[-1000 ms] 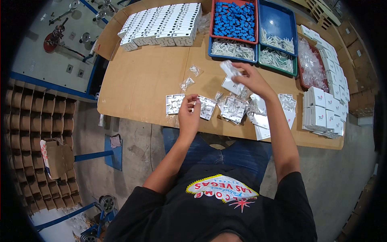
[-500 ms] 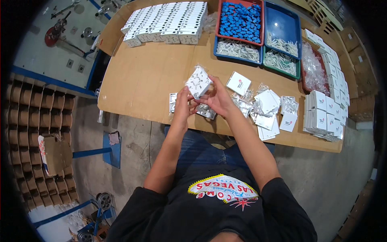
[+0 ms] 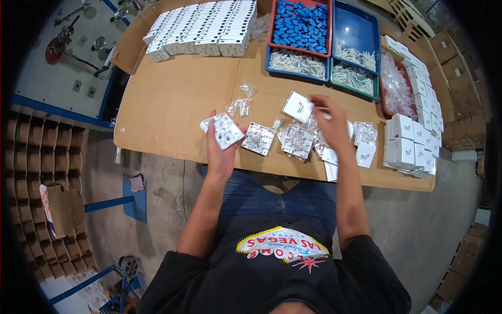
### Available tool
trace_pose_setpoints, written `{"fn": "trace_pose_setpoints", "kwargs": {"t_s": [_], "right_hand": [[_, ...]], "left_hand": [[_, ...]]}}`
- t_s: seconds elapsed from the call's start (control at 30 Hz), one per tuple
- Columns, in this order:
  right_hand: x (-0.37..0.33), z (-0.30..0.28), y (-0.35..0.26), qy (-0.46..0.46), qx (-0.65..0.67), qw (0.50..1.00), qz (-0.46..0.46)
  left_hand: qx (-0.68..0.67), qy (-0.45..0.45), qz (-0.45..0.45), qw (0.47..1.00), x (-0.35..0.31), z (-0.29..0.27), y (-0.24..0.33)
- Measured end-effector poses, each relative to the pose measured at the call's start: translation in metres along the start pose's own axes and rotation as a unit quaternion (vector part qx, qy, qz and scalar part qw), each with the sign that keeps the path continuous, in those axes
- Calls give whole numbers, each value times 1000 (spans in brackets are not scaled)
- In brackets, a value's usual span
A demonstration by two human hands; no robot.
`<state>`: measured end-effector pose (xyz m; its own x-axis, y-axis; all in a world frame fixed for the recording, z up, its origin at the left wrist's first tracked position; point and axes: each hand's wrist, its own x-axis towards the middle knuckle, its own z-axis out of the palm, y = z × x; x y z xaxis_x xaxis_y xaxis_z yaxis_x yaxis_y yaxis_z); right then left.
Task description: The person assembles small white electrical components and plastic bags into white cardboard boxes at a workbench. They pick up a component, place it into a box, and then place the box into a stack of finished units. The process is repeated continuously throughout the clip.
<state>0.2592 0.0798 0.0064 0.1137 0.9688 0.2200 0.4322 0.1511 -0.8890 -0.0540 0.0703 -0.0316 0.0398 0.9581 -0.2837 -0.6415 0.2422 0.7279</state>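
Observation:
My left hand (image 3: pixel 221 154) is closed around the edge of a white square plastic plate (image 3: pixel 221 131) with grey cut-outs, held above the table's near edge. To the right, my right hand (image 3: pixel 333 124) hovers over small clear bags, its fingers slightly blurred and parted. Its fingertips are beside a white square cover (image 3: pixel 298 107); whether they touch it I cannot tell. Between the hands lie a patterned square plate (image 3: pixel 258 138) and another similar plate (image 3: pixel 298 141). A small clear bag of white plastic parts (image 3: pixel 240 102) rests beyond my left hand.
Rows of white boxes (image 3: pixel 201 31) stand at the far left. A red tray (image 3: pixel 271 39) of blue parts and a blue tray (image 3: pixel 356 23) with white plugs sit at the back. Stacked white covers (image 3: pixel 405 141) line the right edge. Cardboard covers the table (image 3: pixel 172 99).
My hands have separated from the white piece they both held. The left is lower and further left with a plate; the right has moved right. The bag of white parts is now fully visible.

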Motion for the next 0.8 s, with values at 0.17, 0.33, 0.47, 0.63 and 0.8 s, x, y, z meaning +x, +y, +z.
{"fn": "trace_pose_setpoints", "kwargs": {"t_s": [0.17,0.33,0.47,0.63,0.8], "right_hand": [[-29,-68,54,29,-348,930,115],[-37,-72,74,47,-331,931,149],[-31,-82,76,86,-128,964,218],[-33,-87,65,141,333,909,206],[-45,-54,30,111,557,785,248]], "left_hand": [[-29,0,-27,999,-16,-3,5],[-36,-46,-63,996,-13,11,-11],[-77,-74,-84,991,-14,40,-14],[-61,-99,-91,989,-14,53,-26],[-33,-81,-111,990,-22,69,-35]]}}
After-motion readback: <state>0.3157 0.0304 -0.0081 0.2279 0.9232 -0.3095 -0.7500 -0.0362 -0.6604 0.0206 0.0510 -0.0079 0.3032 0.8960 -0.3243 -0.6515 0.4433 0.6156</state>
